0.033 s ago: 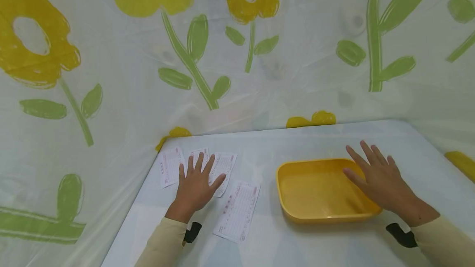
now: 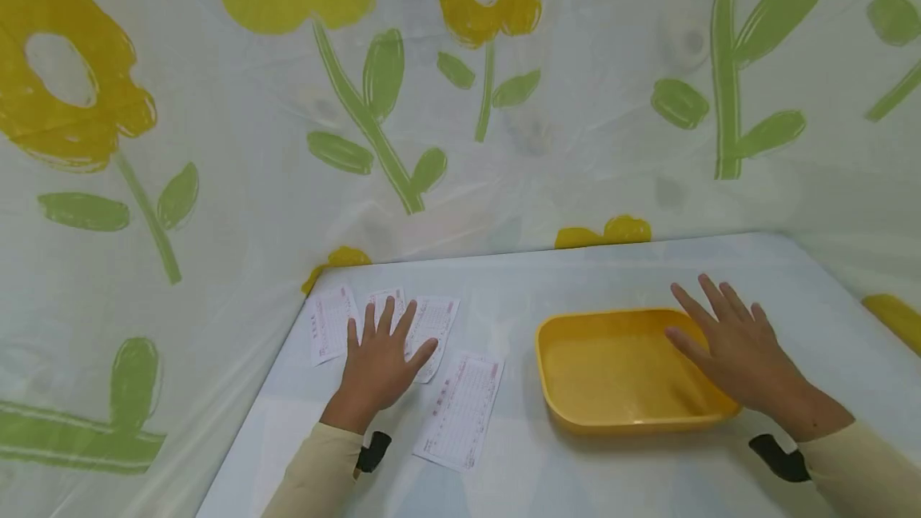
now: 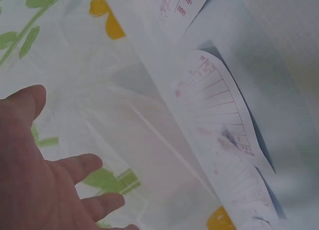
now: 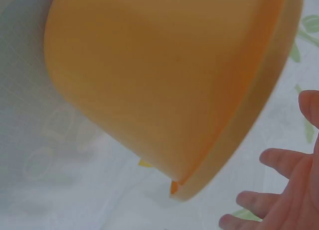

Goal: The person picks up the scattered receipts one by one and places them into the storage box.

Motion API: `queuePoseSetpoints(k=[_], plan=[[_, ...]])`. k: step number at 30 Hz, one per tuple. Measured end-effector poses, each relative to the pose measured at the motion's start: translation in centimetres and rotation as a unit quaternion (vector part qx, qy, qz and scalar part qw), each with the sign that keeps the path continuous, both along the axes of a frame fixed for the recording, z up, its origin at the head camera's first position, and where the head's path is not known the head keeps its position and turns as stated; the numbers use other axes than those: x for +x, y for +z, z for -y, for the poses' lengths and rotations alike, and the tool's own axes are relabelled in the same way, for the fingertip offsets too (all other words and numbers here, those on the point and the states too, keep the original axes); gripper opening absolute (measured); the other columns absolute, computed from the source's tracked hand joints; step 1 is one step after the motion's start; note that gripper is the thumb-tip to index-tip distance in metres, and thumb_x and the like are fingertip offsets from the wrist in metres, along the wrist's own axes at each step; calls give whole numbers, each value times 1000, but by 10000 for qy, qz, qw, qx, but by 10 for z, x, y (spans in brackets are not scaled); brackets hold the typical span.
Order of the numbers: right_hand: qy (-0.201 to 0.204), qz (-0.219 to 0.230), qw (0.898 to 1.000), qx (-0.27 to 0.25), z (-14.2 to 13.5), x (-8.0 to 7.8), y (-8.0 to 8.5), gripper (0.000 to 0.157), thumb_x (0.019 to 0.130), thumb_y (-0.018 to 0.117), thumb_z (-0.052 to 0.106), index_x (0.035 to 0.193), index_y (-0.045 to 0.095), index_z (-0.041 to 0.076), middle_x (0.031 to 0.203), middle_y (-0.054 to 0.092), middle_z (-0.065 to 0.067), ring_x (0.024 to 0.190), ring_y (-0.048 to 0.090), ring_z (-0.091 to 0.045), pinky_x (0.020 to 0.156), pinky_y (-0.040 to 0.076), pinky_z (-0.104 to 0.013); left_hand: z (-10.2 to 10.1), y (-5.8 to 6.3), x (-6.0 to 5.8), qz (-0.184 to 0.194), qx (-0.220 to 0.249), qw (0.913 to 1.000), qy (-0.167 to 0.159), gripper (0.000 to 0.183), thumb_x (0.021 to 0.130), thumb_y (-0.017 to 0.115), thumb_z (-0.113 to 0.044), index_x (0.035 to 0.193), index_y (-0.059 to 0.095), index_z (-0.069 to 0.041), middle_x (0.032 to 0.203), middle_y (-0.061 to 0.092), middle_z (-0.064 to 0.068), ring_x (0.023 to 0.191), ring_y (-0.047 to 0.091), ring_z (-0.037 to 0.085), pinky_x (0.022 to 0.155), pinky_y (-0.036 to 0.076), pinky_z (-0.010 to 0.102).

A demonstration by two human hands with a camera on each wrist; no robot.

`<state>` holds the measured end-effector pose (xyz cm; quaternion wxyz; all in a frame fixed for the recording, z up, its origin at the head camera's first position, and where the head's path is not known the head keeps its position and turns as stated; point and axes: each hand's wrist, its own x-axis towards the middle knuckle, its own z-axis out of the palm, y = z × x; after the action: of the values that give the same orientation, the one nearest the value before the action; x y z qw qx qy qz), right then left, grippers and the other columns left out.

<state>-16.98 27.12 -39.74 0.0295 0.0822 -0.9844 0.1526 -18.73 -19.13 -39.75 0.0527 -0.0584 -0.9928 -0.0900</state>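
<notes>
My left hand (image 2: 377, 370) is held out with its fingers spread and nothing in it. In the head view it overlaps a group of printed paper slips with red lettering; a left slip (image 2: 329, 326) and a right slip (image 2: 436, 326) show beside the fingers, and a middle one is partly covered. A separate slip (image 2: 460, 414) lies closer to me. In the left wrist view, one slip (image 3: 219, 105) bows up from the table. Fingers apart and holding nothing, my right hand (image 2: 748, 362) overlaps the right end of a yellow plastic basin (image 2: 612, 374).
The white table (image 2: 518, 286) meets a hanging flower-print sheet (image 2: 576, 102) along its back and left edges. The basin's outer wall (image 4: 149, 80) rises from the table beside the right hand. Black bands (image 2: 780, 458) show near both wrists.
</notes>
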Motion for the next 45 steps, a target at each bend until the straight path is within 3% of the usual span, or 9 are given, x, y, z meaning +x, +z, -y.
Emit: queuePoseSetpoints(k=[7, 17, 20, 23, 27, 32, 35, 40, 45], plan=[[85, -107, 9999, -102, -5, 0, -4, 78, 102, 41, 57, 161, 16, 12, 161, 6, -35, 144, 5, -61, 110, 3, -78, -5, 2, 1, 133, 132, 9998, -51, 76, 97, 49, -61, 159, 29, -21, 166, 20, 17, 154, 10, 43, 119, 2, 69], [348, -106, 9886, -1462, -20, 4, -15, 71, 104, 50, 36, 160, 17, 7, 161, 7, -36, 141, 10, -64, 103, 10, -82, -23, -1, 7, -51, 652, 9968, -448, 64, 99, 50, -54, 155, 38, -24, 161, 36, 11, 150, 30, 36, 118, 22, 64], [-78, -117, 9842, -1765, -23, 4, -19, 69, 105, 48, 36, 158, 19, 3, 155, 19, -39, 133, 29, -61, 99, 30, -77, -28, -5, 6, -94, 764, 9956, -528, 58, 98, 56, -50, 149, 47, -23, 154, 47, 9, 142, 44, 34, 112, 37, 59], [-610, 50, 9764, -2070, -31, 0, -22, 67, 107, 43, 38, 157, 21, 0, 145, 34, -39, 109, 54, -46, 81, 55, -54, -30, -11, 5, -12, 797, 9949, -618, 51, 97, 61, -46, 142, 55, -22, 140, 58, 9, 122, 60, 30, 96, 51, 50], [-772, 1051, 9517, -2779, -46, -9, -28, 69, 108, 32, 45, 156, 18, -2, 141, 37, -39, 80, 62, -21, 60, 52, -28, -29, -20, 5, 523, 731, 9939, -636, 50, 94, 66, -43, 138, 59, -21, 120, 64, 8, 90, 64, 19, 71, 54, 35], [-483, 2693, 8861, -3740, -59, -17, -43, 78, 107, 27, 52, 158, 4, -1, 157, 16, -38, 90, 65, -10, 73, 57, -32, -25, -26, 7, 1214, 635, 9887, -614, 58, 88, 73, -46, 138, 58, -20, 107, 61, 6, 79, 58, 15, 64, 49, 33], [-220, 3153, 8599, -4009, -61, -21, -49, 78, 108, 27, 50, 158, -4, 0, 162, 5, -33, 99, 63, -4, 83, 57, -32, -23, -27, 8, 1526, 606, 9846, -602, 66, 84, 76, -48, 140, 57, -19, 108, 60, 7, 76, 54, 18, 64, 48, 35], [111, 3409, 8481, -4054, -57, -25, -52, 76, 108, 30, 47, 159, -7, 6, 164, 2, -29, 110, 59, -9, 90, 55, -32, -23, -29, 9, 1696, 563, 9824, -542, 74, 80, 79, -49, 142, 55, -16, 105, 58, 6, 74, 53, 18, 64, 46, 35], [87, 3422, 8561, -3872, -50, -30, -50, 77, 107, 35, 46, 160, -3, 4, 164, 7, -30, 114, 57, -19, 91, 55, -38, -25, -37, 9, 1790, 609, 9810, -428, 77, 79, 80, -50, 144, 53, -18, 104, 58, 5, 72, 53, 17, 63, 45, 33]])
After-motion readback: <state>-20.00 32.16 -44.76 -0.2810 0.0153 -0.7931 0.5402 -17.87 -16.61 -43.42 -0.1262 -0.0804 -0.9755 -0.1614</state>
